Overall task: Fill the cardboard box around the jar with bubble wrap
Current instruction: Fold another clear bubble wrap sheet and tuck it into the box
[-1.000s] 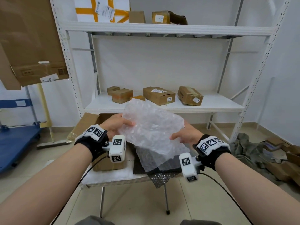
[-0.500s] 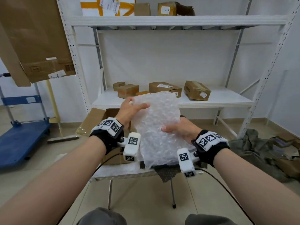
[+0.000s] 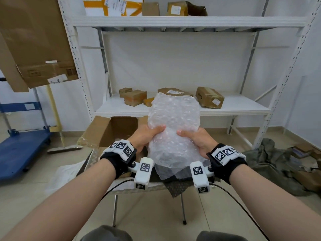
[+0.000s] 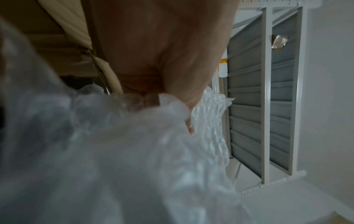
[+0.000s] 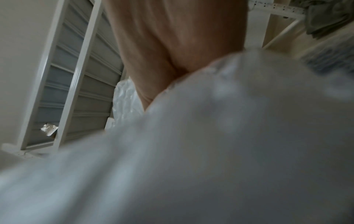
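While both hands, left [image 3: 144,136] and right [image 3: 196,139], squeeze it, the crinkly translucent bubble wrap [image 3: 173,122] stands bunched upright.

White walls [image 3: 173,63], pale tiled floor [image 3: 156,211]. White metal shelving rack [image 3: 182,23] stood against back wall (small parcels [image 3: 209,97] on both shelves). Blue platform trolley [image 3: 22,150] sat left; grey cloth heap [image 3: 271,159] lay right. Lighting was even.
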The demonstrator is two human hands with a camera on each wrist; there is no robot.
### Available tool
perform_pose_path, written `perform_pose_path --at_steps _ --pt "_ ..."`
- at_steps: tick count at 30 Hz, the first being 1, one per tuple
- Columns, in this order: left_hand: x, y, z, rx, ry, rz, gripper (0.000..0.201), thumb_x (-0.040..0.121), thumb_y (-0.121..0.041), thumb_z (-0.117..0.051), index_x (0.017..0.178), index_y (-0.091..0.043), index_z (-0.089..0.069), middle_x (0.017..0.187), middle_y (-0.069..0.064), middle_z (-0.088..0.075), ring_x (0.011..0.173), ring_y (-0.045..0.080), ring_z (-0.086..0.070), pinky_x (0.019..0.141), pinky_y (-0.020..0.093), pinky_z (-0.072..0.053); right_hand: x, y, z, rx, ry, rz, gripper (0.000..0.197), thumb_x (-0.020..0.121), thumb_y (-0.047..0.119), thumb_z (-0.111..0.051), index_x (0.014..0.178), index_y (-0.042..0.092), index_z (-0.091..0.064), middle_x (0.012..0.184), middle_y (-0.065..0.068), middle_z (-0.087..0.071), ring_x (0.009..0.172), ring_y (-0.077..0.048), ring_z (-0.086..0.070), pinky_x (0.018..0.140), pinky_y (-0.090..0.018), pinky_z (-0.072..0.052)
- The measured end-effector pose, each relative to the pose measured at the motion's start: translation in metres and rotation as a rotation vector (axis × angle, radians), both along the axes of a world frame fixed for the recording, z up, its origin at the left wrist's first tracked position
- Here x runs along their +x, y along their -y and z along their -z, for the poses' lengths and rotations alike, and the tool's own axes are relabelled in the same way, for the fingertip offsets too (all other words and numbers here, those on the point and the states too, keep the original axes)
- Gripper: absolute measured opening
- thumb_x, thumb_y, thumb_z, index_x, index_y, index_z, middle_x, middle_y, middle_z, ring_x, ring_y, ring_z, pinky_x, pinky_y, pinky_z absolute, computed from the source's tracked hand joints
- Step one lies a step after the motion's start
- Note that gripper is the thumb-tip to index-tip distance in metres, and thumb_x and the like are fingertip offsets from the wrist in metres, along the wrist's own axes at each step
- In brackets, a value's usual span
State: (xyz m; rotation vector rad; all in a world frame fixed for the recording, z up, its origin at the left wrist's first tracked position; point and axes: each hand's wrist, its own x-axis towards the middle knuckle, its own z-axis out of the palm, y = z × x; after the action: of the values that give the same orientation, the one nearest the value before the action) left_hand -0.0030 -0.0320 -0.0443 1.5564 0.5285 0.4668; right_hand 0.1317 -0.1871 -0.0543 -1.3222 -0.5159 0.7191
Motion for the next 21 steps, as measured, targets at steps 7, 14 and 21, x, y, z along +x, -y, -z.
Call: perform_pose_path --at_steps 7,14,21 --pt "-0.002 -0.004 -0.014 -0.047 0.088 0.008 0.044 0.081 -0.035 -0.078 0.118 -0.014 -0.066 0.108 0.005 -0.075 0.099 0.022 -0.073 0.088 0.039 -0.057 -0.001 0.008 0.013 -0.113 0.153 -0.156 0.036 0.082 -0.002 -0.076 0.116 0.002 -0.067 0.111 -0.014 -0.075 0.098 -0.028 -0.074 0.084 -0.038 -0.059" --pt "0.005 -0.021 -0.02 -0.068 0.132 -0.222 0.022 0.093 -0.022 -0.067 0.095 0.0 -0.069 0.096 0.017 -0.074 0.083 0.027 -0.072 0.072 0.033 -0.062 -0.001 0.012 0.023 -0.169 0.164 -0.255 0.034 0.084 0.004 -0.076 0.116 0.005 -0.065 0.098 -0.004 -0.077 0.088 -0.017 -0.075 0.085 -0.032 -0.059" --pt "-0.002 -0.017 -0.01 -0.151 0.049 0.031 0.053 0.089 -0.054 -0.062 0.124 -0.014 -0.064 0.116 0.008 -0.073 0.109 0.027 -0.069 0.097 0.044 -0.051 0.001 0.003 0.028 -0.102 0.048 -0.148 0.054 0.07 0.024 -0.09 0.116 0.006 -0.069 0.114 -0.015 -0.074 0.108 -0.036 -0.07 0.103 -0.055 -0.049"
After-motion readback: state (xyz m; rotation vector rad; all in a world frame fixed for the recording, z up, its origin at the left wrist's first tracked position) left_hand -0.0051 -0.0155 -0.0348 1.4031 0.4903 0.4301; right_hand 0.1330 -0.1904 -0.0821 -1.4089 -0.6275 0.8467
